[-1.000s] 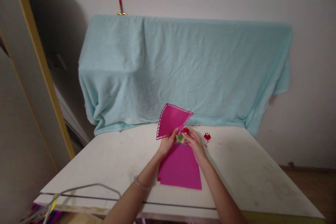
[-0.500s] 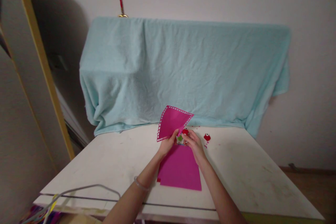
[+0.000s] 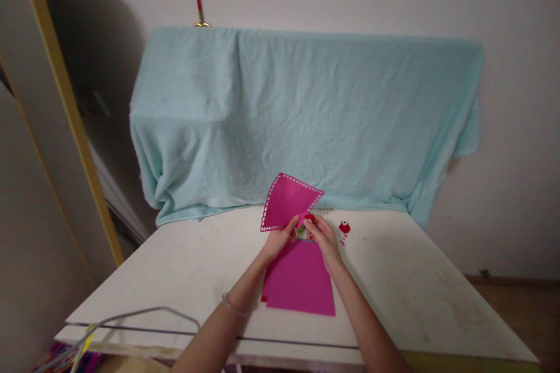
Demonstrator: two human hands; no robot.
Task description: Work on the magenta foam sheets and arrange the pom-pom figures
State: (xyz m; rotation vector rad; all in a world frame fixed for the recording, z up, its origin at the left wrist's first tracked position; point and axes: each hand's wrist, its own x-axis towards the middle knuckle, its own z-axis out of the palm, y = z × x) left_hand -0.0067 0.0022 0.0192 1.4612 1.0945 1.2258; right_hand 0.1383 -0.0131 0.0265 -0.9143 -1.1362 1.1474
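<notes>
A magenta sheet (image 3: 289, 203) with a row of punched holes along its edges is raised above the table, its lower right part pinched in my left hand (image 3: 280, 238). My right hand (image 3: 322, 238) is closed at a small red and green item (image 3: 309, 218), close to the sheet's corner; the fingers hide part of it. Below both hands, plain magenta sheets (image 3: 301, 282) lie flat, with a bit of red at their lower left corner. To the right of my right hand lies a red piece with an eye-like spot (image 3: 345, 227), beside tiny pink scraps (image 3: 343, 239).
A white table (image 3: 196, 268) carries the papers. Pale blue cloth (image 3: 306, 116) hangs along its back edge. A grey wire loop (image 3: 161, 309) crosses the front left edge. A yellow-edged panel (image 3: 65, 93) stands on the left.
The punched sheet has tilted slightly, its left corner rising a little. My right hand's fingers have shifted slightly at the red and green item.
</notes>
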